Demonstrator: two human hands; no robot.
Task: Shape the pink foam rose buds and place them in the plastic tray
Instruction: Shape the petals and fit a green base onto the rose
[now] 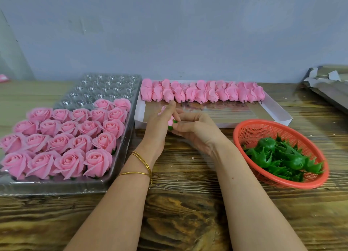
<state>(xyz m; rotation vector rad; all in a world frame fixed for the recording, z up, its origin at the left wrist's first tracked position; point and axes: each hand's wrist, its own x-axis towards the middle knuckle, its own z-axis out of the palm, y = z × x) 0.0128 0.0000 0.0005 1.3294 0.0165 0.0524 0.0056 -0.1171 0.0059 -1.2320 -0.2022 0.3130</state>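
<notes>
My left hand (pixel 160 121) and my right hand (pixel 195 128) meet above the table's middle, both curled round one pink rose bud (pixel 162 110) with a green base (pixel 174 121); most of the bud is hidden behind my left hand. At the left lies the clear plastic tray (pixel 120 153), with several shaped pink roses (pixel 62 139) filling its near rows and empty cups (pixel 105 89) at the back. Several unshaped pink buds (pixel 201 93) stand in a row along the back of a white box (pixel 280 112).
An orange mesh basket (pixel 263 127) at the right holds several green plastic calyxes (pixel 278 158). Crumpled foil and cardboard (pixel 327 83) sit at the far right. A grey wall runs behind the wooden table (pixel 188 203).
</notes>
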